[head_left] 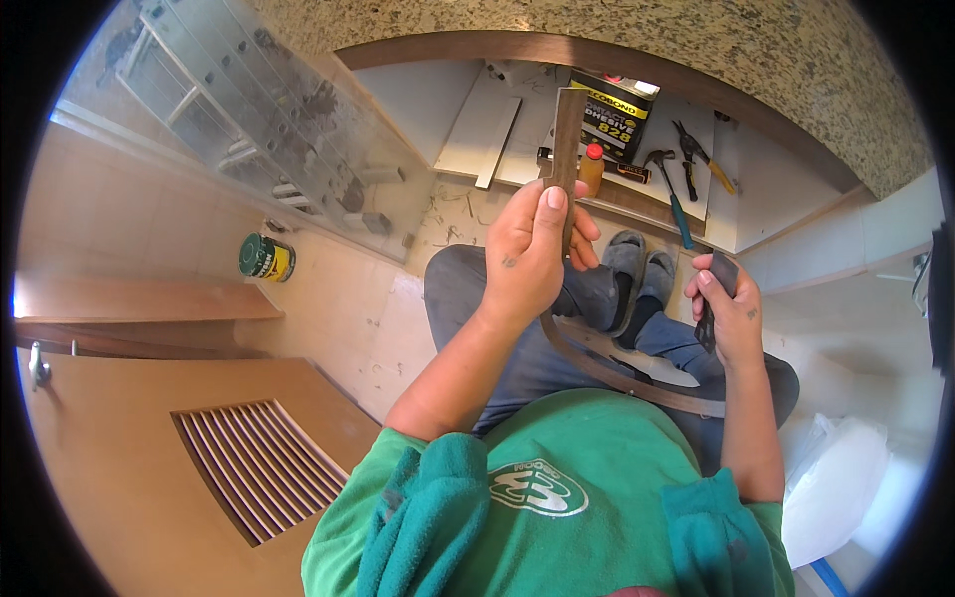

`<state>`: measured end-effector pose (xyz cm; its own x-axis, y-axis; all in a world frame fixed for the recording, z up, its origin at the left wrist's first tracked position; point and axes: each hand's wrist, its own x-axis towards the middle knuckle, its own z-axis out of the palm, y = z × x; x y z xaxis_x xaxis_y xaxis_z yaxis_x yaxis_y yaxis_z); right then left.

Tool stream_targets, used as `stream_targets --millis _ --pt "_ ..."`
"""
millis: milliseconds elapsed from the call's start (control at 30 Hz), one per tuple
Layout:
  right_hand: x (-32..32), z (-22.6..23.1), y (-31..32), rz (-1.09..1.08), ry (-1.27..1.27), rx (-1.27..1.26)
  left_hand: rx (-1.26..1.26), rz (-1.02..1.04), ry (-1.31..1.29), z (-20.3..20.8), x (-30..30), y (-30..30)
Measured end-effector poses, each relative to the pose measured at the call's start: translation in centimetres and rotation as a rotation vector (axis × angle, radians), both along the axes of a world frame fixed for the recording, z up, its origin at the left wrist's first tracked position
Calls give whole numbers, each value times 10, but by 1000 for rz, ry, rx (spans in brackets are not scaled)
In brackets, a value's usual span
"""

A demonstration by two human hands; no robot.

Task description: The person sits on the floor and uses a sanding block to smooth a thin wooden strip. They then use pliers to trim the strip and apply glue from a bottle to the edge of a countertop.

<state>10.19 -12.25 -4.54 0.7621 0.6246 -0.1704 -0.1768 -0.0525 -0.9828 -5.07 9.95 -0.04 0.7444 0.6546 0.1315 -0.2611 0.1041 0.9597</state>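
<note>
Strip: a long brown edging strip (569, 139) runs up the centre of the frame from my left hand, then curves down and right across my lap toward the lower right.
Left hand: my left hand (532, 254) is clenched around the strip at centre frame, thumb pressed along its face.
Right hand: my right hand (724, 313), right of centre, is closed on a small dark tool (718, 289); I cannot tell what kind it is.
Door: at lower left lies a tan wooden door (119, 468) with a slatted vent (261, 463) cut into it.
Small tin: a green and yellow tin (266, 258) lies on its side on the pale floor at left; I cannot see what is in it.
Glass panel: a frosted panel (249, 109) leans across the upper left.
Large can: a black and yellow rectangular adhesive can (612, 114) stands at top centre, lid shut, contents hidden.
Bottle: a small orange bottle with a red cap (592, 169) stands just below the can.
Tools: a hammer with a blue handle (668, 189) and pliers (696, 149) lie right of the can on a white board (477, 139).
Surface: a speckled stone counter (696, 50) arcs over the top; I sit on the tiled floor (348, 298), feet in grey slippers (627, 259).
Bag: a white plastic bag (836, 488) sits at lower right.
</note>
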Motion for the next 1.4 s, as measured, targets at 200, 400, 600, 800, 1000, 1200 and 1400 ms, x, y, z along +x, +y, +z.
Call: stream_targets --millis 200,400,600,800,1000,1200,1400 --pt "4 -6 -6 39 29 -30 158 -10 106 10 2 2" --pt "19 26 -25 227 -150 18 626 -136 275 59 10 42" --pt "19 134 -39 246 -692 -69 1090 -201 330 96 8 56" --pt "8 228 -18 385 -1355 -483 971 -393 444 120 6 44" --pt "10 245 4 613 -1361 -516 1055 -445 451 125 4 32" --pt "5 221 21 504 -1011 -353 1089 -571 335 126 7 24" --pt "7 181 28 538 -319 -244 1050 -676 388 98 15 29"
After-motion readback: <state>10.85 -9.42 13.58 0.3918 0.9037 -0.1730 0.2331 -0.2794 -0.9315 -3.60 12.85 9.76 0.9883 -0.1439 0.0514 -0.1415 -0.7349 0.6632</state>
